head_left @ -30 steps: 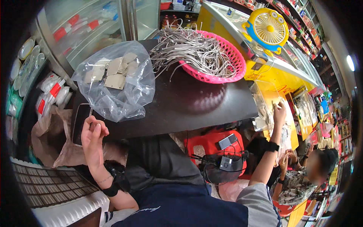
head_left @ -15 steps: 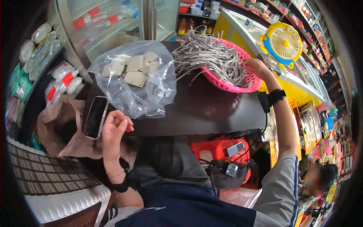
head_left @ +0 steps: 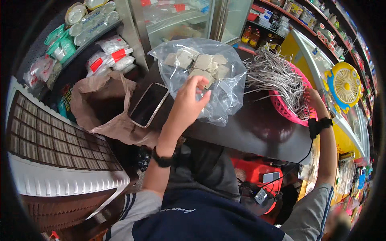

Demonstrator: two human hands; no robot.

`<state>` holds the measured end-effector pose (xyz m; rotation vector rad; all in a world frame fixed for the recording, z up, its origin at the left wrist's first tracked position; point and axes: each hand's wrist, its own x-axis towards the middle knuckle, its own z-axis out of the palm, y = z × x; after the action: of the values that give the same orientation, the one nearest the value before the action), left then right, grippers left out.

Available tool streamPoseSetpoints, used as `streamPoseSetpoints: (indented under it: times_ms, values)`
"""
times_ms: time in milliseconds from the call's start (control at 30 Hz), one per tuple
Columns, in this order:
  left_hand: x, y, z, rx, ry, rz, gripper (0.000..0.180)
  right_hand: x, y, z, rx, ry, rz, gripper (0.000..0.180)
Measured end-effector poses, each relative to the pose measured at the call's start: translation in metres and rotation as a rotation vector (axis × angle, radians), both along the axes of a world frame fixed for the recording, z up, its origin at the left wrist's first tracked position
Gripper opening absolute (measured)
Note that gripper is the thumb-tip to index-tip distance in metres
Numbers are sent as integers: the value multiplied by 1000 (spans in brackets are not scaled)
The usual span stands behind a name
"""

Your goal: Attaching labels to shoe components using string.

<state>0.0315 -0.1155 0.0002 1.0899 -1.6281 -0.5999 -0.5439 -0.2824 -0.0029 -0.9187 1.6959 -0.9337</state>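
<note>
My left hand reaches over a clear plastic bag on the dark table, thumb apart from loosely bent fingers and nothing visible in its grasp. Just beyond its fingertips, several flat beige cards lie on the bag, overlapping. At the right, a pink perforated basket holds a tangled heap of thin grey cords, whose ends spill over its left side. My right hand is at the basket's right rim, its fingers bent onto the cords there; the fingertips are partly hidden.
A phone lies at the table's left edge beside an open brown bag. A yellow-blue fan stands right of the basket. A white slatted unit fills the lower left. Below the table is a red stool.
My left hand has moved from beside the phone up and right to the beige cards. My right hand stays at the basket rim. The whole view has shifted, with the table now farther right.
</note>
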Motion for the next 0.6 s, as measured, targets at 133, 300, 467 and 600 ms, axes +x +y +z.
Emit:
streamPoseSetpoints:
  times_ms: [133,300,467,600]
  values:
    - [-2,-46,-24,76,-435,105,63,26,2,9,-65,14,11,19]
    - [-17,-81,-33,326,-629,102,88,14,6,12,-175,138,391,18]
    - [-16,-108,-57,261,-716,320,87,29,-9,15,-115,-165,101,18]
    - [-17,-108,-49,329,-728,232,86,23,-11,16,-66,-149,-31,18]
